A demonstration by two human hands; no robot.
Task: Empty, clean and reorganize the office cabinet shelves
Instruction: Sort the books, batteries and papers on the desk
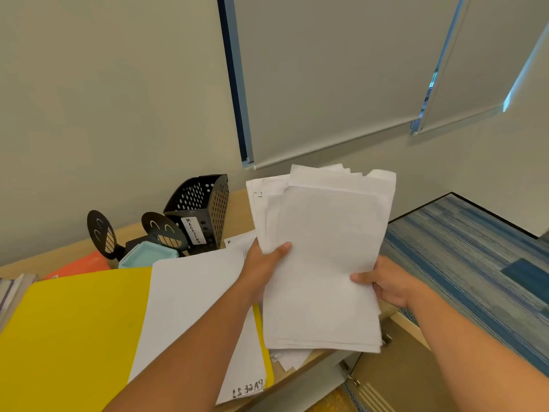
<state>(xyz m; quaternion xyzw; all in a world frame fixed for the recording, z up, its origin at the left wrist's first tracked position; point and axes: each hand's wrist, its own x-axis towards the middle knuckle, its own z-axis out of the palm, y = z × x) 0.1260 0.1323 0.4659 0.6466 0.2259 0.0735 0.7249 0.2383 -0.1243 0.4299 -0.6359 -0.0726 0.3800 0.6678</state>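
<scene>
Nearest the camera, two bare forearms are seen reaching forward over a wooden cabinet top [237,200]. A thick stack of white papers [323,263] is held up between both hands, lifted clear of the surface and tilted toward the camera, its upper edges uneven.

The left hand [263,267] is clamped on the stack's left edge, thumb laid across the front sheet, fingers hidden behind. The right hand [386,282] is clamped on the right edge in like fashion, thumb on the front, fingers curled behind.

Beneath the left forearm a loose white sheet [190,307] is laid over a yellow folder [74,331]; handwriting is seen at the sheet's near corner, upside down. More paper scraps [289,359] are noted under the held stack, at the cabinet's front edge. An open cabinet door [395,379] is seen below right, with hinges showing.

Farther back, an orange folder [86,263] is partly covered by the yellow one. A pale blue container [148,255] is set beside two black smiley-face bookends [102,233]. Just behind them a black perforated holder [205,209] labelled "MAGAZINE" is stood against the wall.

Blue striped carpet [475,263] is seen at right. Roller blinds [326,75] are drawn down beyond.
</scene>
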